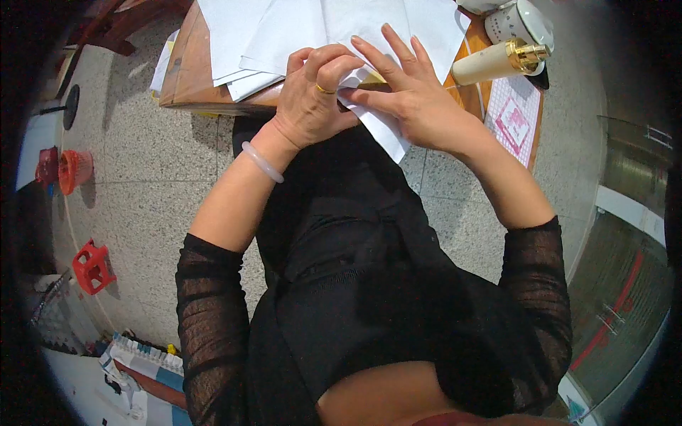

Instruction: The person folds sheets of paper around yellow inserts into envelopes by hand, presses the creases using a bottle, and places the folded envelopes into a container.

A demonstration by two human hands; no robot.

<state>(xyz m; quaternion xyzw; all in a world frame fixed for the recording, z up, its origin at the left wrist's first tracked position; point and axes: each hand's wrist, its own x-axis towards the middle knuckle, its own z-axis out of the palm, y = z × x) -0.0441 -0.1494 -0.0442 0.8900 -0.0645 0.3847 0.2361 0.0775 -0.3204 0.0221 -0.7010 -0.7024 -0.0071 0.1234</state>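
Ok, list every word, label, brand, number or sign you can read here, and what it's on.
No text can be read.
White mug: small dark marks, too small to read.
Gridded sheet: pink print, too blurred to tell if it has words.
Pump bottle and white paper sheets: no lettering visible.

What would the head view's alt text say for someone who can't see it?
A person's left hand, wearing a gold ring, and right hand handle a piece of white paper at the edge of a wooden table. More white sheets lie on the table, with a gold-topped cream bottle to their right.
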